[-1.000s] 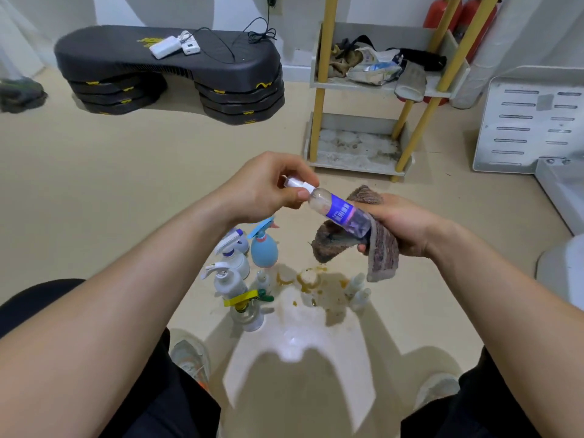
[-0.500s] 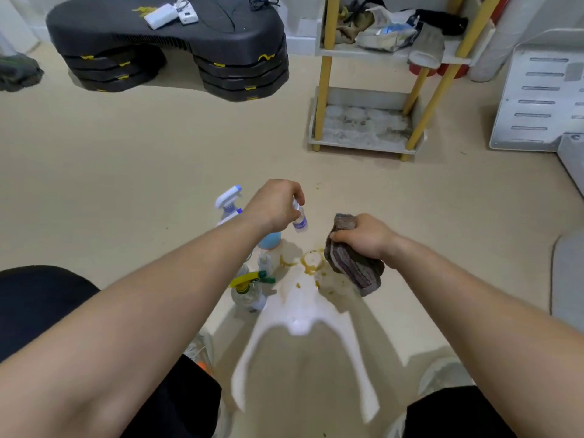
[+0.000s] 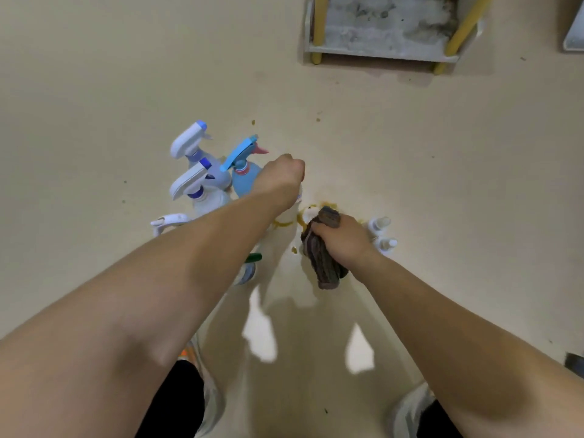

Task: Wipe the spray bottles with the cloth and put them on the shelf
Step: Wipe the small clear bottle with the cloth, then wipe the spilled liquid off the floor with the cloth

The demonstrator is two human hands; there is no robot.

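Both hands have dropped toward the floor (image 3: 94, 105) since the earlier frames, and the view has tipped down with them, cutting the shelf (image 3: 379, 55) to its lowest board at the top edge. The left hand (image 3: 282, 177), knuckles up and fingers curled tight, grips the small bottle (image 3: 299, 199), of which only a pale sliver shows beneath the fist; whether its base touches the floor cannot be told. That hand sits just beside the blue bottle (image 3: 245, 183), one of a cluster of spray bottles (image 3: 207, 200) standing upright on the floor under and left of the left forearm. The right hand (image 3: 339, 238) clenches the brown cloth (image 3: 324, 263), bunched so that one end pokes out above the fist and the rest hangs below it. Between the two hands lies a yellowish ring stain (image 3: 311, 210). Two capped bottles (image 3: 380, 223) stand just right of the right hand, partly hidden by it. The shelf, its grey board blotched and its legs yellow, stands well apart from both hands across the floor.
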